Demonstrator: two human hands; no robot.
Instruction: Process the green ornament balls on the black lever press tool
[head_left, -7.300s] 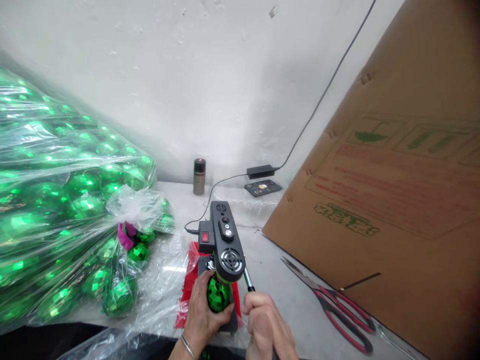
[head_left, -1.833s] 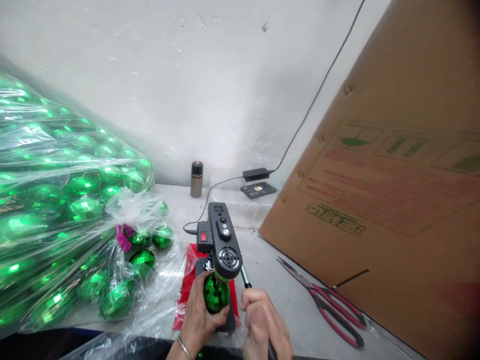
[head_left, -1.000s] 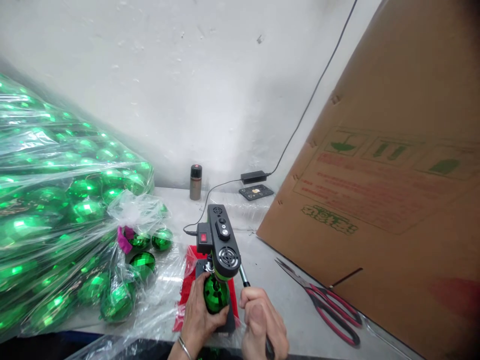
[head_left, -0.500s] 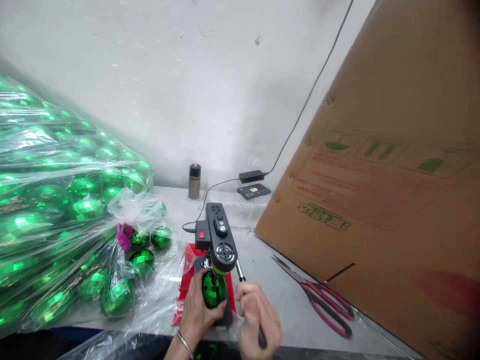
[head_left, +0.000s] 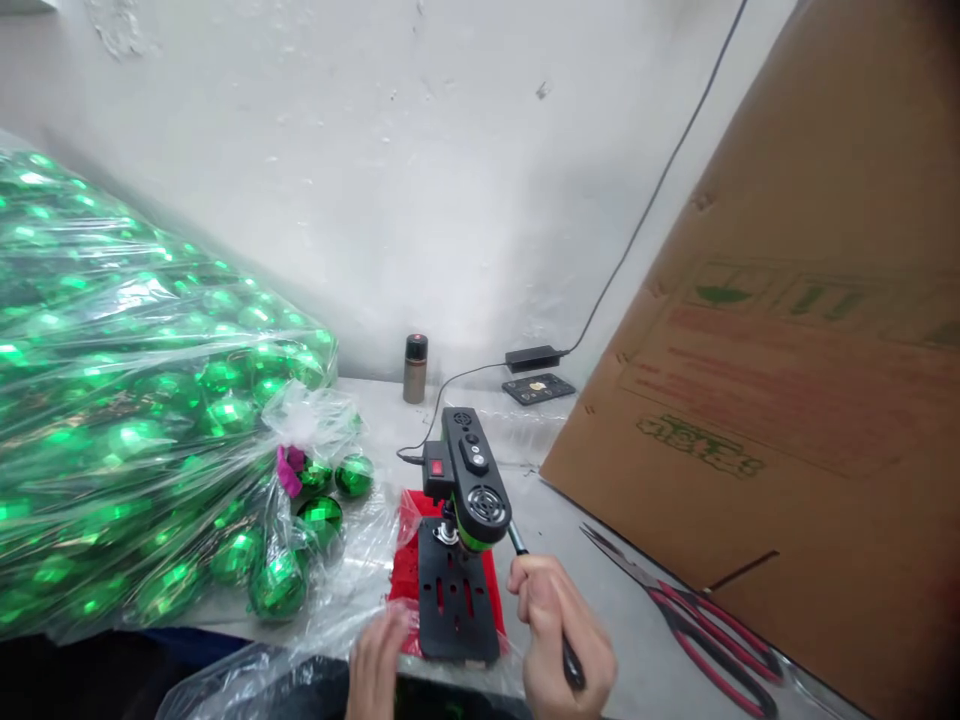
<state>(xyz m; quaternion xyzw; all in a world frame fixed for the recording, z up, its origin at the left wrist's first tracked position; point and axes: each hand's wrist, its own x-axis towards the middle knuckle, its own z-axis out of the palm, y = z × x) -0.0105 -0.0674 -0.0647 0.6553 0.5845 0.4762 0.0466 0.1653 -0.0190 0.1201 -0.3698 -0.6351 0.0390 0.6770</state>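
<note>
My right hand (head_left: 562, 635) is wrapped round the black handle of a lever (head_left: 574, 668) on the right side of a small black press machine (head_left: 476, 475). Below the machine's head, its slotted black base plate (head_left: 456, 605) lies bare on a red tray (head_left: 405, 570). My left hand (head_left: 379, 660) is at the table's front edge, left of the base plate, over clear plastic; its fingers lie together and whether it holds anything is hidden. Loose green faceted balls (head_left: 320, 518) lie to the left of the machine.
A large clear bag of green balls (head_left: 150, 400) fills the left. Behind stand a small bottle (head_left: 415, 370), a phone (head_left: 538, 388) and a black adapter (head_left: 534, 358) with its cable. Scissors (head_left: 675, 610) and a big cardboard box (head_left: 765, 380) are at the right.
The green ball has left the base plate, and my left hand has moved down from the machine to the table's edge. My right hand still grips the lever. The view has shifted left.
</note>
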